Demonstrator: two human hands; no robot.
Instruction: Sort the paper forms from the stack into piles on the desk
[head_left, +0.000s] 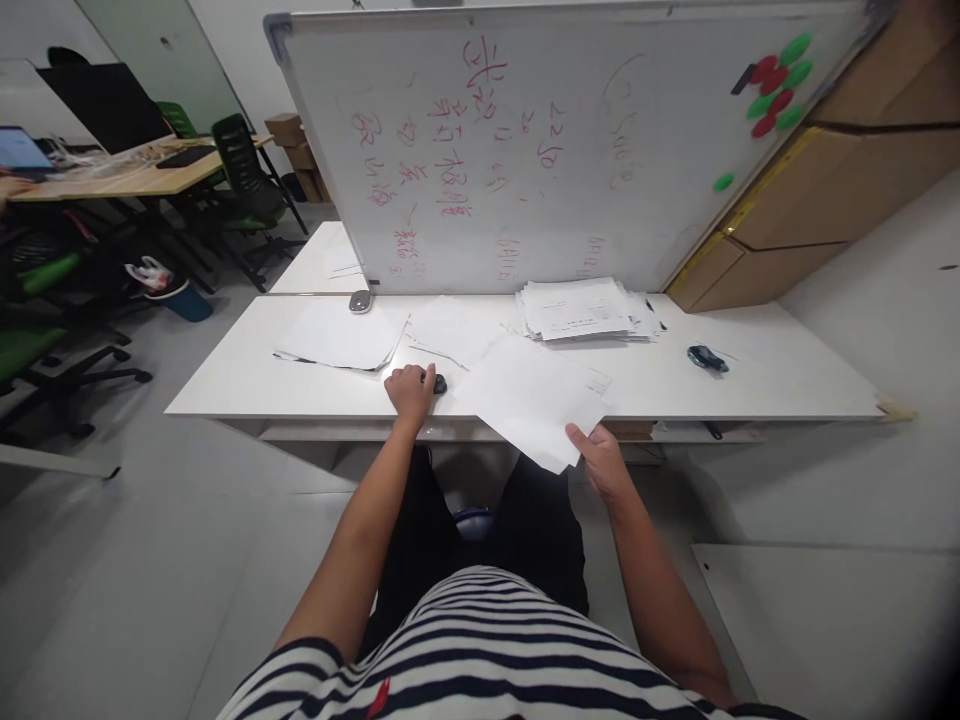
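Observation:
My right hand [602,462] pinches the near right corner of a white paper sheet [536,400], thumb on top. The sheet slants over the table's front edge, with its far part above other papers; whether it is a single sheet I cannot tell. At the front of the white table [232,375], my left hand [410,393] is closed around a small black object [439,383], mostly covered by the fingers. Left of it lies a spread of white papers [341,335]. Behind the held sheet rests a thick paper stack [577,308].
A whiteboard [420,90] with red writing stands along the table's back. Cardboard boxes [757,265] are piled at the back right. A dark blue stapler-like object [707,359] lies at right, a grey rounded device [361,301] at back left. A shelf [300,432] runs under the tabletop.

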